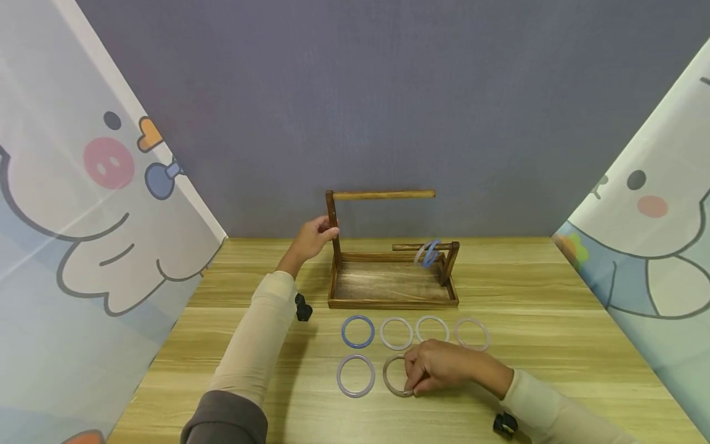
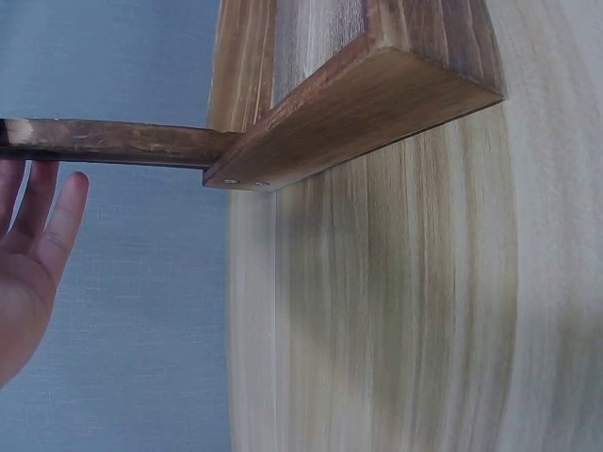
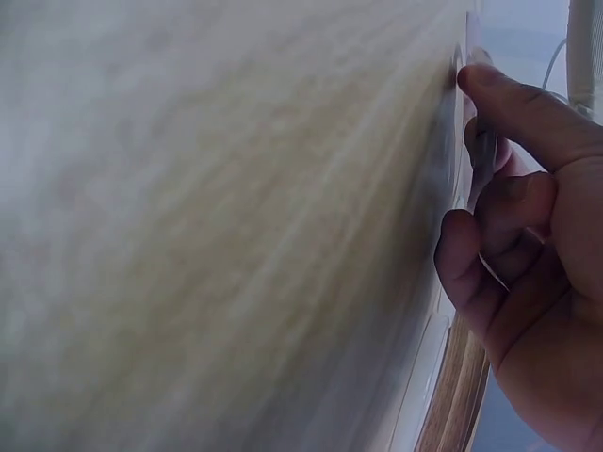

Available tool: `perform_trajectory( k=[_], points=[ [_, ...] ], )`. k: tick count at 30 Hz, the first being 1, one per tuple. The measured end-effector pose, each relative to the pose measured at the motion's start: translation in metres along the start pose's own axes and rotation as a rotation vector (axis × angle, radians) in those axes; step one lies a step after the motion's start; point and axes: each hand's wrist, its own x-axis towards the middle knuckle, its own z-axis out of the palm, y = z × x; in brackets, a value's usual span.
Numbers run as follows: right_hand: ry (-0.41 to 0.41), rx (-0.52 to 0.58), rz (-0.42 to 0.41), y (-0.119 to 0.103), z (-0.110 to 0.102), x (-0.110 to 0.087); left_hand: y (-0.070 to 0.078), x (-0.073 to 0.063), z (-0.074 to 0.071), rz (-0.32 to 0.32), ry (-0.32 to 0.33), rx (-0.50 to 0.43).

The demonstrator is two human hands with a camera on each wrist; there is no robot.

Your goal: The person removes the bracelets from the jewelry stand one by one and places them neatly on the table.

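Near back edge of table (image 1: 543, 308), wooden stand (image 1: 394, 304) held by post (image 1: 336, 251) in half-curled left hand (image 1: 314, 238). Farther from edge, brown ring (image 1: 386, 374) pinched by right hand (image 1: 438, 365), fingers curled.

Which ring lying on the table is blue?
The blue ring at the left end of the row nearer the rack; the others there look pale or brownish.
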Motion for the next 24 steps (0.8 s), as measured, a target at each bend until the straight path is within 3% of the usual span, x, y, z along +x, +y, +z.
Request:
perform_trajectory(
  k=[24],
  points=[
    [-0.026,0.014,0.120,-0.0005,0.0029,0.0024,-0.0020,0.0018,0.0003,-0.012,-0.010,-0.019]
  ],
)
